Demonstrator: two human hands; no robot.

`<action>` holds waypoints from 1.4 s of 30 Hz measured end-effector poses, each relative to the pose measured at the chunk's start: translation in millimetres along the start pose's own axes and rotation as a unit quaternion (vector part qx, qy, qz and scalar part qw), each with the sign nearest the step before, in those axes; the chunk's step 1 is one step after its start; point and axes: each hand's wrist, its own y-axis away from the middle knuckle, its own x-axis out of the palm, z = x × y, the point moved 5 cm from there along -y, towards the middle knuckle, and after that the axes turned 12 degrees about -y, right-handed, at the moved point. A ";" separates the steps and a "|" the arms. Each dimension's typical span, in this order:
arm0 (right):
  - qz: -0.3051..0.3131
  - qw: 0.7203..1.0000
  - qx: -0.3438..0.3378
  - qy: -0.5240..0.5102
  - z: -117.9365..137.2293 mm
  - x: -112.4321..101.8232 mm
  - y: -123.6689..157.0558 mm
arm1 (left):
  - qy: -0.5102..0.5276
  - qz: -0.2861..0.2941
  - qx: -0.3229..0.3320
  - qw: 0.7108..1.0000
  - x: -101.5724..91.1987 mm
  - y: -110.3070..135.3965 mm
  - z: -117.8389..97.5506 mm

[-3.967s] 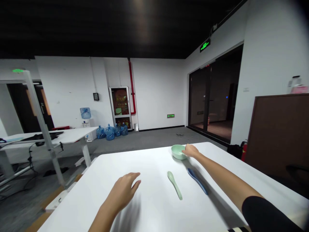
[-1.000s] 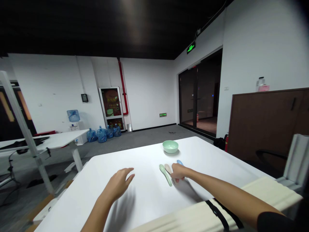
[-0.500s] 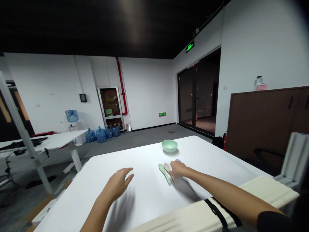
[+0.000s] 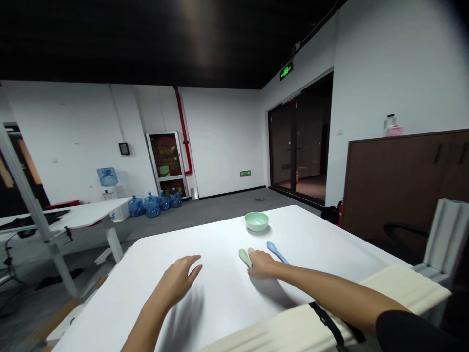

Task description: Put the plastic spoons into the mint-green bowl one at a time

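Note:
My left hand (image 4: 180, 277) hovers above the left part of the white table (image 4: 216, 303), open, with thumb and fingers apart and nothing in it. Over the spoons, my right hand (image 4: 263, 265) reaches down, fingertips at the handle of a light green spoon (image 4: 243, 255). That hand covers most of a beige spoon (image 4: 251, 251), of which only the bowl's tip shows. Whether its fingers grip a spoon is hidden. To the right of the hand lies a blue spoon (image 4: 276, 252), its handle end behind my forearm. A mint green bowl (image 4: 256, 222) stands farther back.
A cream padded strip (image 4: 271, 330) with a black strap lies along the near table edge. Beyond the table are blue water jugs (image 4: 152, 205), a second table (image 4: 88, 210) at left and a brown cabinet (image 4: 395, 186) at right.
My right hand has moved left from the beige spoon's handle toward the green one, uncovering the blue spoon. My left hand stays nearly still. The bowl has not moved.

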 end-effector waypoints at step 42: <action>-0.068 0.970 0.225 0.071 -210.7 -98.1 -9.9 | 0.002 -0.004 0.006 1.000 4.3 -0.8 3.5</action>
